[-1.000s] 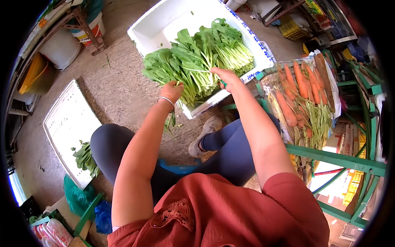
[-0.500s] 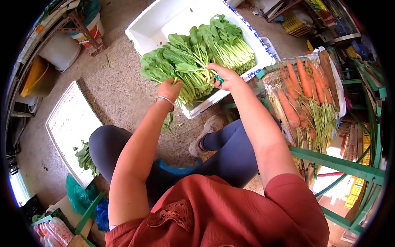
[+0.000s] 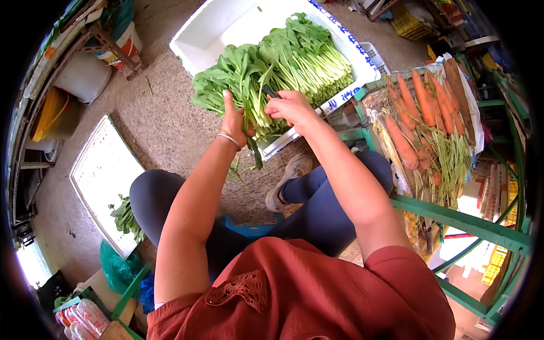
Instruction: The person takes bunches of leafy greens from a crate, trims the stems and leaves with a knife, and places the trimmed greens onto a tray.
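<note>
Leafy greens (image 3: 311,62) lie in rows in a white foam box (image 3: 198,34), their pale stems toward me. My left hand (image 3: 233,122) is at the near left edge of the greens, fingers curled round some stems and the thumb pointing up; a dark green leaf hangs below it. Just to its right, my right hand (image 3: 290,107) is closed on a small dark-handled tool (image 3: 269,90), whose far end is hidden among the stems.
Carrots (image 3: 422,110) lie on a green-framed stand (image 3: 459,218) at the right. A white foam lid (image 3: 107,175) with some loose greens (image 3: 126,218) is on the floor at the left. Buckets (image 3: 85,79) stand under a shelf at the upper left.
My left hand has turned thumb-up and now holds stems beside the bunches. My right hand has moved slightly left toward it, and the dark tool now shows above its fingers.
</note>
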Tool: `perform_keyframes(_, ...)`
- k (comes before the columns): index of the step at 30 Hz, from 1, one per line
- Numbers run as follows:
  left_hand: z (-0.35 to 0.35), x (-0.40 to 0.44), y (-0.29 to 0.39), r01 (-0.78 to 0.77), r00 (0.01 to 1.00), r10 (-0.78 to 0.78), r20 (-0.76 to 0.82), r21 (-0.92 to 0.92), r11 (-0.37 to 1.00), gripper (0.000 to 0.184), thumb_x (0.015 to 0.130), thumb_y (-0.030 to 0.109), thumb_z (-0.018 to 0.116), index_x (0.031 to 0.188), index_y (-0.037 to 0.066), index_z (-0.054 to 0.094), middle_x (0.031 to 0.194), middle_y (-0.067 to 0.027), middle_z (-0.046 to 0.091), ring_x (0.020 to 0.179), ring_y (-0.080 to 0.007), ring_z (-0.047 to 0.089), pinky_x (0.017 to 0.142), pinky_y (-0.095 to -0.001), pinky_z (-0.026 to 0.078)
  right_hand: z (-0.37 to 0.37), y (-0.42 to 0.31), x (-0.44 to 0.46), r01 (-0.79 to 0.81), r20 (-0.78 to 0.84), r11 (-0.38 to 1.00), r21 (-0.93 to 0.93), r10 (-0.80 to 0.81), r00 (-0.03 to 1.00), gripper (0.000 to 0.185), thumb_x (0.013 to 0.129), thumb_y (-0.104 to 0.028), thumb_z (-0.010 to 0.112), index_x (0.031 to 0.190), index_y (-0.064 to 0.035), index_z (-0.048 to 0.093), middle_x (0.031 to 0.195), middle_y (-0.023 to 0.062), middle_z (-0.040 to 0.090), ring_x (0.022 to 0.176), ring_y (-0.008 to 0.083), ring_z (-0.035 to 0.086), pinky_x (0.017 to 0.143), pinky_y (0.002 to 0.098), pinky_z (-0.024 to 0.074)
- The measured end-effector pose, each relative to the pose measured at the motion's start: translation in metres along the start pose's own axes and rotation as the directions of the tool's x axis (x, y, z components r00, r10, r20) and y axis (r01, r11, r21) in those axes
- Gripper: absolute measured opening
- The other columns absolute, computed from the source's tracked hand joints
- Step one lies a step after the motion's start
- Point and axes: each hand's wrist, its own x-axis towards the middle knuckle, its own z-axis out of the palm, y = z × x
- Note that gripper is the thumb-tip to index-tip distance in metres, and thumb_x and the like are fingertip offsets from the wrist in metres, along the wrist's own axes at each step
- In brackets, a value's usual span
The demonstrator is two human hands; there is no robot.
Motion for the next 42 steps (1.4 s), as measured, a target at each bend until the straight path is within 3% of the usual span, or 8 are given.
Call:
perform_keyframes(7,0.010,-0.007,-0.002,-0.107,0.994,0.110,-0.020,0.107,0.988,0.069,0.069,0.078,0.044,0.101,0.017,0.056,0.081,0.0015,0.061,0.063,-0.0091,0.054,0.044,-0.0202,0.027,-0.001,-0.004,0.000,-0.063,0.070,0.990,0.126,0.055,0.996,0.036,0.076,-0.003,0.054,0.110,0.0036,0.045,0.091,0.0130,0.065,0.087,0.0216,0.065,0.039,0.0211,0.0286)
perform_keyframes(10,0.001,0.008,-0.007,-0.083,0.995,0.079,0.057,0.057,0.995,0.049,0.077,0.045,0.065,0.104,0.005,0.056,0.087,-0.0086,0.063,0.076,-0.0179,0.062,0.067,-0.0327,0.053,-0.004,-0.008,0.000,-0.060,0.084,0.981,0.183,0.045,0.995,0.033,0.076,-0.003,0.056,0.106,0.0027,0.046,0.090,0.0145,0.064,0.082,0.0204,0.066,0.037,0.0199,0.0275)
perform_keyframes(15,-0.011,0.017,-0.009,0.012,0.997,-0.017,0.075,0.070,0.997,0.025,0.083,0.022,0.056,0.097,0.002,0.057,0.084,-0.0135,0.063,0.072,-0.0208,0.063,0.068,-0.0315,0.053,-0.010,0.006,0.019,0.030,-0.208,0.992,0.119,-0.005,0.978,0.018,0.073,-0.002,0.061,0.087,-0.0009,0.051,0.076,0.0099,0.062,0.065,0.0195,0.067,0.035,0.0227,0.0288)
perform_keyframes(27,-0.002,-0.025,0.020,-0.117,0.993,0.116,0.029,0.031,0.993,0.021,0.084,0.018,0.053,0.098,0.002,0.055,0.087,-0.0124,0.064,0.066,-0.0120,0.061,0.043,-0.0158,0.039,-0.005,0.034,0.052,-0.188,-0.019,0.972,0.139,0.192,0.981,0.018,0.082,-0.012,0.052,0.098,-0.0131,0.060,0.089,-0.0041,0.066,0.073,0.0059,0.062,0.048,0.0271,0.0252)
perform_keyframes(29,-0.019,-0.022,0.031,-0.119,0.965,0.113,0.237,0.009,0.993,0.021,0.085,0.018,0.053,0.098,0.002,0.055,0.089,-0.0137,0.063,0.069,-0.0119,0.061,0.041,-0.0152,0.039,-0.006,0.031,0.051,-0.217,-0.001,0.968,0.125,0.218,0.976,0.015,0.082,-0.015,0.057,0.096,-0.0127,0.060,0.087,-0.0040,0.066,0.071,0.0054,0.062,0.050,0.0269,0.0253)
perform_keyframes(36,0.006,-0.074,0.054,-0.393,0.849,0.437,0.298,-0.199,0.898,0.025,0.084,0.017,0.054,0.105,0.003,0.053,0.092,-0.0080,0.060,0.084,-0.0164,0.061,0.043,-0.0159,0.041,-0.004,0.043,0.060,-0.144,0.046,0.983,0.116,0.140,0.989,0.017,0.080,-0.017,0.057,0.096,-0.0125,0.058,0.095,-0.0012,0.063,0.083,0.0128,0.062,0.047,0.0276,0.0295)
perform_keyframes(39,-0.006,-0.083,0.061,-0.348,0.784,0.451,0.427,-0.299,0.888,0.027,0.084,0.016,0.054,0.108,0.002,0.051,0.095,-0.0066,0.058,0.092,-0.0206,0.060,0.052,-0.0199,0.048,-0.002,0.034,0.052,-0.100,-0.055,0.991,0.094,0.105,0.993,0.018,0.082,-0.022,0.059,0.096,-0.0096,0.059,0.078,0.0023,0.066,0.066,0.0092,0.063,0.043,0.0265,0.0266)
perform_keyframes(42,-0.015,-0.096,0.066,-0.372,0.794,0.459,0.398,-0.279,0.885,0.032,0.084,0.016,0.054,0.112,0.001,0.048,0.097,-0.0065,0.058,0.091,-0.0201,0.060,0.053,-0.0204,0.049,0.008,0.008,0.034,0.124,-0.170,0.982,0.146,-0.098,0.981,0.014,0.082,-0.021,0.061,0.084,-0.0066,0.061,0.052,-0.0030,0.047,0.041,0.0055,0.039,0.036,0.0220,0.0236)
